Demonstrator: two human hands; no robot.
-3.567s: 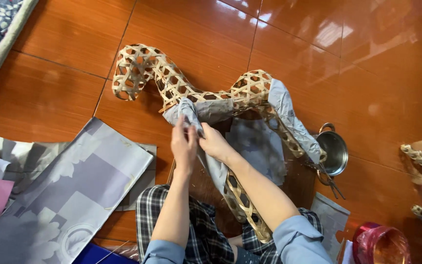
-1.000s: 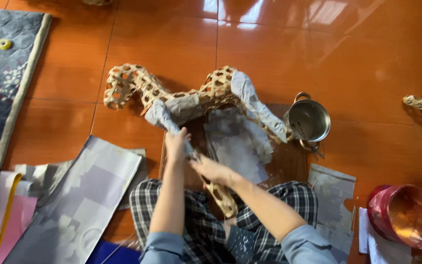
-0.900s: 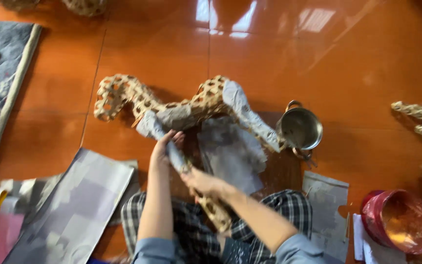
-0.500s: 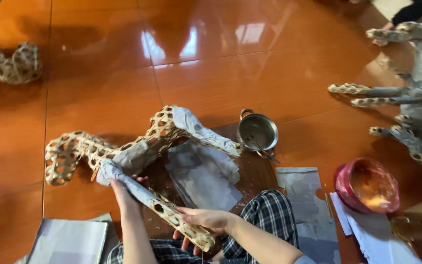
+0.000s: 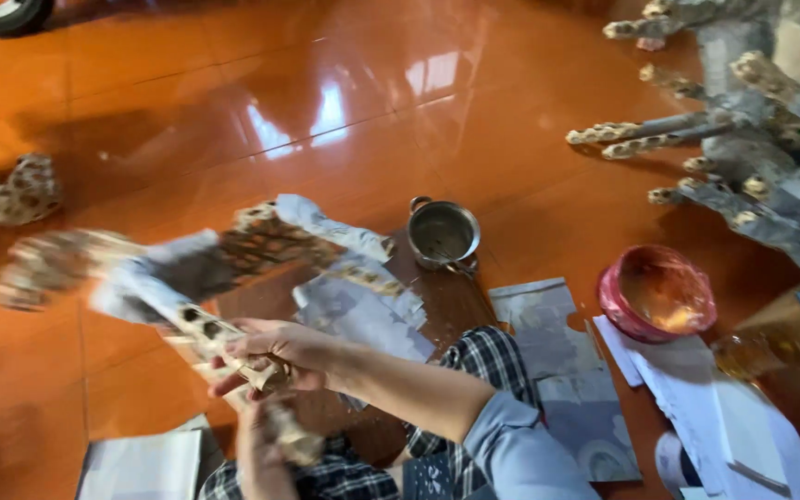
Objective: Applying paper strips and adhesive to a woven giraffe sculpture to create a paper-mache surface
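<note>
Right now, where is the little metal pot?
The small metal pot sits on the orange floor near the middle, just right of the woven frame, left of the pink bowl.

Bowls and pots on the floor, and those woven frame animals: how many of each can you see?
Metal pot: 1
Pink bowl: 1
Woven frames: 3, one held in both hands, one at the far right, one at the left edge
Total: 5
</note>
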